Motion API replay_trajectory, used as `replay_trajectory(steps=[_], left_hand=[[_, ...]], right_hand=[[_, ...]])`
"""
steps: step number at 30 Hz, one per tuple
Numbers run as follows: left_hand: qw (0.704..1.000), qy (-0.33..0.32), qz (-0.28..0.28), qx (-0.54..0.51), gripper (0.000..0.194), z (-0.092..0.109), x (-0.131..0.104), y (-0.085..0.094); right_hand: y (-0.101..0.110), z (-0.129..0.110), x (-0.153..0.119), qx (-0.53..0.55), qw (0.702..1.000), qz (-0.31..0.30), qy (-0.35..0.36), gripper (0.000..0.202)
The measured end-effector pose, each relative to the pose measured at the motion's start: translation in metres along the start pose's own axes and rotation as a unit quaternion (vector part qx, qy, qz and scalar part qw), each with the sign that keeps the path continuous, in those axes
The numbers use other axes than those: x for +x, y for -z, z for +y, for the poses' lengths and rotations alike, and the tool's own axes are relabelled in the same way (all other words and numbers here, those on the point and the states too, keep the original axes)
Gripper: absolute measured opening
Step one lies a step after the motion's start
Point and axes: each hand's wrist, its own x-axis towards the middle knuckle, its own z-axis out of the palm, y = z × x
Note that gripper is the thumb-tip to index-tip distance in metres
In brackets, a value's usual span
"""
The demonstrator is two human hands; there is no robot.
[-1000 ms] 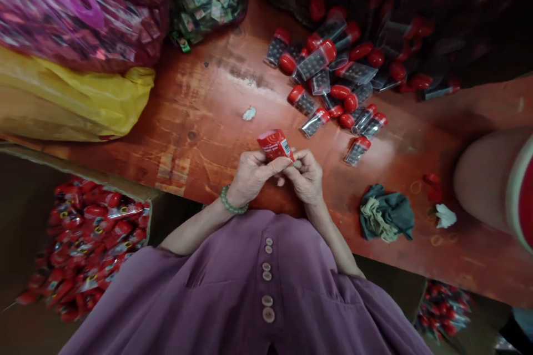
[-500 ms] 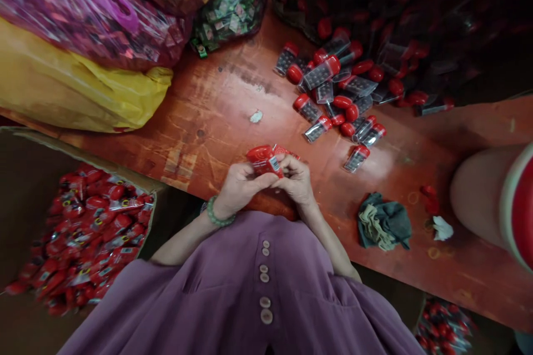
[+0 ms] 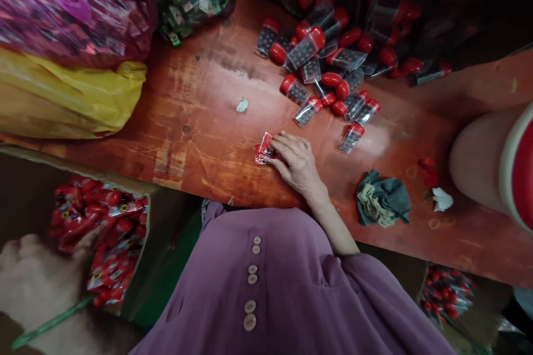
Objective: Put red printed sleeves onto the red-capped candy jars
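Note:
My right hand [image 3: 296, 165] rests on the table near its front edge. Its thumb and fingers are closed on a few small red printed labels [image 3: 265, 148], which stick out to the left of the fingertips. My left hand [image 3: 39, 274], smeared by motion, is far to the left over a cardboard box [image 3: 146, 236] of red wrapped packs [image 3: 110, 266]. A green bracelet [image 3: 54, 321] circles that wrist. Whether the left fingers hold anything does not show.
Clear tubes with red caps [image 3: 308, 50] and dark beads lie heaped at the back right. Filled plastic bags, one yellow [image 3: 70, 94], stand at the back left. A crumpled cloth [image 3: 383, 199], a white scrap [image 3: 441, 199] and a large pale container [image 3: 483, 169] are at right.
My left hand has left the red pack both hands held and swung down left over the box; that pack is gone from between the hands. My right hand has stayed near with the labels.

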Motion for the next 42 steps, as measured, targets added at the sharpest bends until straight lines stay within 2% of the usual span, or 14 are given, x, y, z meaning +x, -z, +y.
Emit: replay_trajectory(steps=[2, 3, 5, 8, 10, 12, 16, 21, 25, 30, 32, 37, 40, 42], left_hand=[[0.998, 0.032, 0.04, 0.03, 0.043, 0.025, 0.012, -0.014], [0.999, -0.002, 0.042, -0.001, 0.041, 0.042, 0.019, -0.025], [0.983, -0.138, 0.073, -0.097, 0.039, 0.08, 0.033, -0.056], [0.92, -0.348, 0.003, -0.18, 0.034, 0.139, 0.052, -0.107], [0.88, -0.422, -0.05, -0.21, 0.031, 0.171, 0.062, -0.135], [0.856, -0.459, -0.082, -0.224, 0.03, 0.19, 0.069, -0.155], [0.84, -0.479, -0.099, -0.235, 0.026, 0.195, 0.077, -0.173], [0.846, -0.476, -0.096, -0.222, 0.03, 0.194, 0.073, -0.17], [0.85, -0.488, -0.094, -0.174, 0.032, 0.204, 0.067, -0.17], [0.839, -0.527, -0.054, -0.128, 0.03, 0.209, 0.067, -0.171], [0.838, -0.526, -0.047, -0.138, 0.026, 0.209, 0.068, -0.171], [0.848, -0.494, -0.064, -0.182, 0.025, 0.212, 0.068, -0.17], [0.847, -0.484, -0.081, -0.204, 0.023, 0.214, 0.069, -0.17], [0.846, -0.485, -0.09, -0.203, 0.023, 0.215, 0.07, -0.17]], right_hand=[[-0.006, 0.0, -0.001, -0.023, 0.999, -0.014, 0.018, 0.032], [-0.009, -0.001, -0.001, -0.03, 0.999, -0.016, 0.024, 0.03], [-0.014, -0.002, -0.002, -0.033, 0.999, -0.018, 0.026, 0.028], [-0.017, -0.004, -0.002, -0.034, 0.999, -0.025, 0.021, 0.028], [-0.014, -0.005, -0.002, -0.036, 0.998, -0.035, 0.026, 0.031], [-0.008, -0.005, -0.005, -0.035, 0.998, -0.04, 0.024, 0.035], [0.005, 0.002, -0.015, -0.034, 0.999, -0.02, -0.011, 0.042], [0.002, 0.011, -0.023, -0.048, 0.999, 0.003, 0.004, 0.027], [-0.004, 0.011, -0.02, -0.036, 0.999, -0.008, 0.009, 0.028], [0.017, 0.007, -0.009, 0.028, 0.999, -0.019, 0.01, 0.023], [0.031, 0.009, 0.0, 0.066, 0.997, 0.002, -0.031, 0.02], [0.041, 0.028, 0.035, 0.016, 0.955, 0.129, -0.268, 0.042], [0.028, 0.04, 0.052, -0.018, 0.935, 0.164, -0.314, 0.061], [0.017, 0.044, 0.057, -0.023, 0.931, 0.191, -0.311, 0.058]])
